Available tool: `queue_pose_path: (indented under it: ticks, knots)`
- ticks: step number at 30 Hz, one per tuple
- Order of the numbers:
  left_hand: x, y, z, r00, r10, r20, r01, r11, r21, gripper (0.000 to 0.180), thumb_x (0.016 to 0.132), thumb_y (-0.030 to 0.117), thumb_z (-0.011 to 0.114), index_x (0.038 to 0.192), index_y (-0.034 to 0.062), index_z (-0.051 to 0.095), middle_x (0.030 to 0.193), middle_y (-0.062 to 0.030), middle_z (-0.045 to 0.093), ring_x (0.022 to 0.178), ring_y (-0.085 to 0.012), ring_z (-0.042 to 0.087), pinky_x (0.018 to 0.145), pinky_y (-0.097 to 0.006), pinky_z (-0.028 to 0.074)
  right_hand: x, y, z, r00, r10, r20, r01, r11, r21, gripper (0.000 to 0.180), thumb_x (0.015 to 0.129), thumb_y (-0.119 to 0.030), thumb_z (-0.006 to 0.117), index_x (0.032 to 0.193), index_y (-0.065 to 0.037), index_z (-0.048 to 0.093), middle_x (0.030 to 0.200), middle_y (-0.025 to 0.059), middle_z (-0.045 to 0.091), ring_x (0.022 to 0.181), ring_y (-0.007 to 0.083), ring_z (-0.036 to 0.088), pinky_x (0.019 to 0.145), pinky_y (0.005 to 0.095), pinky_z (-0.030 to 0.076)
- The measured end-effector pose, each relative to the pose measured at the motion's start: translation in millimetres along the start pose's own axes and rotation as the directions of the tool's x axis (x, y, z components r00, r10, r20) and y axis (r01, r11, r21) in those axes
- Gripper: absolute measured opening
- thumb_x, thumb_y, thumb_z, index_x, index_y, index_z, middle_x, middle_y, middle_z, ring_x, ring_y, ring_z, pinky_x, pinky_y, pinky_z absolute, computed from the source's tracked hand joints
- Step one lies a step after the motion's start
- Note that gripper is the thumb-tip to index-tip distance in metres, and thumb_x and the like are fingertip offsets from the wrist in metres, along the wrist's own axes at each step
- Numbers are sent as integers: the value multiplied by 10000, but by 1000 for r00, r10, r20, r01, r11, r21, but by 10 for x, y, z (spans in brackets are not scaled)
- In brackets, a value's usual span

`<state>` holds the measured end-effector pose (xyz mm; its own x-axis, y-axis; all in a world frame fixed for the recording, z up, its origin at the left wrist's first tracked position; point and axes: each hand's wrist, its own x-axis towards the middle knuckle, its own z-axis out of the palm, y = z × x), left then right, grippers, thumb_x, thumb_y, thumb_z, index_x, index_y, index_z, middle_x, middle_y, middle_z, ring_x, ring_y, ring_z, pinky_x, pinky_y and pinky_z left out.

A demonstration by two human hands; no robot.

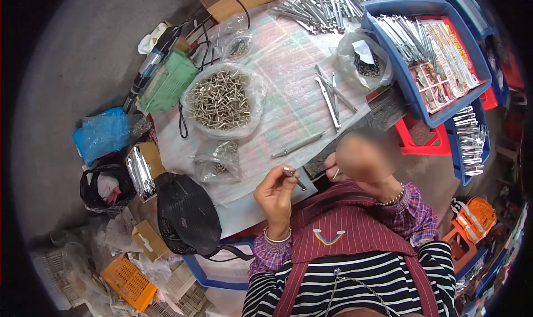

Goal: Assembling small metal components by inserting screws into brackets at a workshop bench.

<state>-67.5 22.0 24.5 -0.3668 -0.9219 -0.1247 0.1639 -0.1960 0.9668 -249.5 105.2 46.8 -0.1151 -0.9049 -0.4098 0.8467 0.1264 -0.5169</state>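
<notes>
My left hand (275,199) pinches a short dark metal piece (294,179) between thumb and fingers, just off the table's near edge. To its right, my right hand (371,164) is raised and partly covered by a round blur. A thin metal pin (336,173) shows at its closed fingertips; the rest of that grip is hidden. Ahead of the hands, a slim silver metal rod (298,145) lies on the sheet-covered table (288,89). Farther off are a few slim silver metal arms (328,103), some crossing each other. The two hands are apart.
A plastic bag of metal pins (219,103) stands on the table, with a smaller bag (217,162) nearer. Silver arms (327,8) are heaped at the back. A blue crate (438,117) sits at right above a red stool (425,142). A black mesh cap (186,214) lies at left.
</notes>
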Motion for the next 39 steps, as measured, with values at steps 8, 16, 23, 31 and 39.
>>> queue_pose_path:
  ticks: [8, 16, 23, 31, 39]
  knots:
    - [-33, -28, 48, 993, -78, 94, 78, 997, -3, 150, 808, 14, 656, 937, -49, 612, 823, -65, 608, 747, -118, 575, 670, -222, 452, 43, 116, -127, 965, 255, 60, -261, 959, 113, 223, 879, -213, 568, 984, -30, 495, 853, 148, 627, 744, 244, 667, 654, 317, 572]
    - [-37, -105, 32, 990, -79, 121, 78, 997, 17, 138, 804, -5, 654, 929, -47, 614, 825, -61, 608, 761, -118, 577, 681, -214, 449, 36, 120, -151, 969, 247, -20, -248, 968, -43, 211, 892, -203, 552, 1008, -32, 510, 830, 134, 640, 588, 141, 600, 510, 201, 481]
    - [-37, -113, 28, 983, -113, 147, 110, 993, 32, 146, 806, 2, 654, 935, -54, 612, 828, -65, 606, 762, -120, 575, 704, -221, 456, -64, 35, -89, 993, 53, -105, -93, 898, -431, 122, 853, -86, 596, 936, 2, 581, 823, 92, 660, 592, 67, 552, 537, 170, 434]
    - [-48, -137, 69, 980, -125, 154, 123, 992, 24, 145, 804, 4, 657, 927, -57, 613, 831, -65, 607, 763, -122, 573, 715, -226, 456, -65, 48, -117, 996, -71, -58, 38, 897, -440, 216, 831, -30, 611, 1038, 30, 609, 926, 38, 643, 789, 63, 583, 684, 198, 476]
    - [-58, -111, 102, 963, -175, 203, 175, 984, 21, 121, 809, 0, 642, 918, -47, 617, 829, -56, 602, 774, -113, 568, 718, -218, 445, -67, 157, -194, 994, -100, 35, 103, 836, -538, 235, 811, 23, 597, 1045, 44, 605, 943, 57, 646, 852, 99, 600, 749, 232, 489]
